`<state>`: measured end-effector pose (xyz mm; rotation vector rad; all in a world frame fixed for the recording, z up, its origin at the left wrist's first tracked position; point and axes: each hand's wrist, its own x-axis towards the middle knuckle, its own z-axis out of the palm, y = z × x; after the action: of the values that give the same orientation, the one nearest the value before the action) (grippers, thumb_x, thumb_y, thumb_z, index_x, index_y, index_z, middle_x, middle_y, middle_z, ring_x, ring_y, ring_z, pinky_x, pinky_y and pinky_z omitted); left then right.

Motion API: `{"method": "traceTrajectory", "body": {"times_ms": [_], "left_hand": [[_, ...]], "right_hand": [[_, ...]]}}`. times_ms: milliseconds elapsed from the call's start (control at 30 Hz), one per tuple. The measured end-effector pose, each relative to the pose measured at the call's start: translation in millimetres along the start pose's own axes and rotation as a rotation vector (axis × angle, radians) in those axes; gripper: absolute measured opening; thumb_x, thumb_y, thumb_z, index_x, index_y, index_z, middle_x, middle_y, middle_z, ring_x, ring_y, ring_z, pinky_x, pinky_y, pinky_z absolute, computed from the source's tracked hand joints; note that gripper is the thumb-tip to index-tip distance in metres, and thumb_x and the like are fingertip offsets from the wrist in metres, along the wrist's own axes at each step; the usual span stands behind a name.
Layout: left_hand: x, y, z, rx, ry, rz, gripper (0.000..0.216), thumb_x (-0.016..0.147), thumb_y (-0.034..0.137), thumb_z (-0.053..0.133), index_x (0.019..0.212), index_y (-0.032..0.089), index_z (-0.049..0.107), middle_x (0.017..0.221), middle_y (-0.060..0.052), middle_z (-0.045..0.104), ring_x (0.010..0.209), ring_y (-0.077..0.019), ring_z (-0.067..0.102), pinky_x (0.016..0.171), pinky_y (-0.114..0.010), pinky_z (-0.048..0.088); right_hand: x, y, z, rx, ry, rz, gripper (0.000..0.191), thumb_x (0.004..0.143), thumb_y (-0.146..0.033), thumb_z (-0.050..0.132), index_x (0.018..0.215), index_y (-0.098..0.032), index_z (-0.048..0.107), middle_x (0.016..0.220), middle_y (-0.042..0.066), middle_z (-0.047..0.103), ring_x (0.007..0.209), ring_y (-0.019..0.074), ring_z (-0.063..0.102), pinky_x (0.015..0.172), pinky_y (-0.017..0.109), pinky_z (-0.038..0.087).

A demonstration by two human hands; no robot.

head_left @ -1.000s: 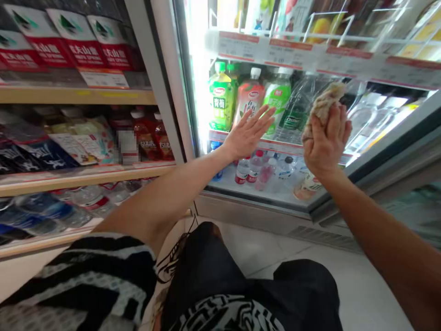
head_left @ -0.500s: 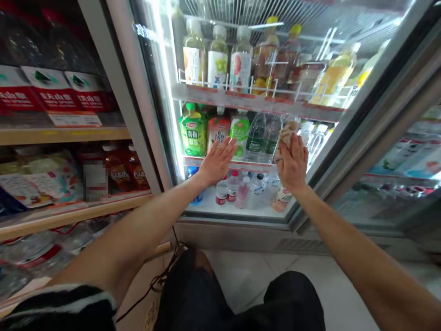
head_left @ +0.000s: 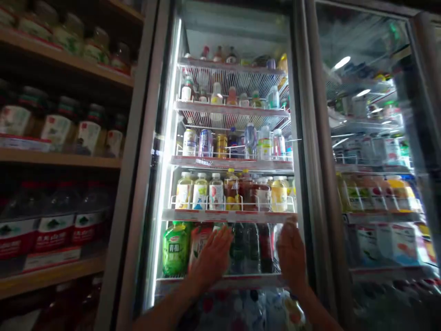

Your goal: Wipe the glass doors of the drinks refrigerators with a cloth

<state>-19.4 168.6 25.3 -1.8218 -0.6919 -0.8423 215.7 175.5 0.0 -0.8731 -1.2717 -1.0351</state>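
My left hand [head_left: 215, 253] is raised before the glass door [head_left: 237, 27] of a lit drinks fridge, its fingers stretched out and nothing in it. It looks laid flat on the glass, in front of the lower shelf of bottles. My right hand [head_left: 292, 253], blurred, is near the door's right edge. A crumpled light-brown cloth [head_left: 291, 220] shows at its fingertips, mostly covered by the hand and pressed to the glass. Behind the glass, a green bottle [head_left: 175, 248] stands left of my left hand.
Metal frame [head_left: 308, 151] borders the door on the right, with a second glass-fronted fridge [head_left: 375, 193] beyond. At left, wooden shelves [head_left: 51, 156] hold rows of bottles. Inside the lit fridge, wire shelves [head_left: 234, 108] carry several rows of drinks.
My view has tilted up from the floor and lower shelves to the whole fridge. Both hands still face the same lower part of the door, the right still with the cloth.
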Motion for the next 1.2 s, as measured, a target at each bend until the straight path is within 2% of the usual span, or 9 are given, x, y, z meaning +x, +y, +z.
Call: {"method": "traceTrajectory", "body": {"times_ms": [67,233,300,367,433,533,633,833,1200], "left_hand": [[7,7,1,0.005,0.018,-0.053,0.053,0.078,0.017,0.043,0.131,0.015,0.043,0.140,-0.008,0.042,0.136,-0.0205,0.027,0.108,-0.039,0.031],[18,31,12,-0.022,0.127,-0.154,0.052,0.079,0.015,0.040,0.130,0.011,0.043,0.137,-0.010,0.046,0.135,-0.0212,0.029,0.109,-0.040,0.028],[13,31,15,-0.057,0.129,-0.149,0.052,0.080,0.015,0.041,0.131,0.011,0.041,0.137,-0.011,0.045,0.136,-0.0211,0.027,0.110,-0.040,0.028],[5,27,16,-0.085,0.122,-0.130,0.052,0.081,0.016,0.041,0.133,0.012,0.039,0.137,-0.011,0.045,0.137,-0.0209,0.024,0.110,-0.039,0.028],[-2,24,16,-0.093,0.126,-0.119,0.052,0.081,0.016,0.041,0.133,0.012,0.038,0.137,-0.011,0.045,0.138,-0.0209,0.021,0.111,-0.040,0.026],[-6,21,15,-0.074,0.127,-0.106,0.054,0.081,0.016,0.042,0.135,0.012,0.037,0.137,-0.012,0.045,0.138,-0.0204,0.020,0.112,-0.040,0.023],[-8,19,14,-0.048,0.083,-0.067,0.055,0.080,0.015,0.042,0.135,0.013,0.037,0.139,-0.010,0.042,0.139,-0.0197,0.019,0.113,-0.038,0.021],[-13,17,12,-0.005,-0.061,-0.029,0.058,0.080,0.023,0.047,0.136,0.011,0.036,0.144,-0.011,0.034,0.139,-0.0231,0.015,0.115,-0.040,0.017],[-10,22,10,-0.064,-0.274,-0.062,0.068,0.081,0.030,0.047,0.141,0.008,0.023,0.150,-0.013,0.020,0.140,-0.0263,0.006,0.114,-0.046,0.013]], "right_hand": [[11,1,6,-0.024,0.128,0.065,0.054,0.089,-0.016,0.040,0.141,-0.018,0.029,0.145,0.015,0.032,0.134,0.0295,0.030,0.100,0.054,0.038],[3,-3,10,0.044,-0.159,-0.203,0.047,0.089,-0.015,0.041,0.135,-0.023,0.040,0.141,0.008,0.042,0.134,0.0237,0.032,0.105,0.045,0.035],[3,18,4,-0.009,-0.150,-0.122,0.048,0.089,-0.016,0.039,0.137,-0.020,0.037,0.144,0.011,0.036,0.135,0.0258,0.029,0.104,0.047,0.035],[6,36,-1,-0.093,-0.033,0.065,0.050,0.090,-0.017,0.036,0.140,-0.016,0.031,0.148,0.015,0.027,0.136,0.0284,0.026,0.102,0.050,0.035],[4,35,-2,-0.099,-0.007,0.121,0.052,0.090,-0.017,0.034,0.142,-0.013,0.028,0.149,0.017,0.021,0.137,0.0306,0.022,0.102,0.053,0.034],[-10,6,1,-0.002,-0.168,-0.082,0.049,0.088,-0.018,0.040,0.137,-0.020,0.038,0.146,0.010,0.033,0.136,0.0266,0.025,0.106,0.048,0.032],[-19,-9,-2,0.040,-0.257,-0.234,0.044,0.087,-0.017,0.044,0.129,-0.025,0.049,0.138,0.005,0.045,0.133,0.0213,0.032,0.107,0.042,0.033],[-2,28,-3,-0.046,-0.100,0.048,0.044,0.089,-0.021,0.041,0.132,-0.015,0.045,0.146,0.015,0.031,0.135,0.0281,0.026,0.104,0.051,0.031],[-14,23,-9,0.003,-0.184,0.046,0.048,0.089,-0.020,0.037,0.136,-0.018,0.039,0.149,0.011,0.025,0.137,0.0257,0.022,0.107,0.050,0.029]]}}
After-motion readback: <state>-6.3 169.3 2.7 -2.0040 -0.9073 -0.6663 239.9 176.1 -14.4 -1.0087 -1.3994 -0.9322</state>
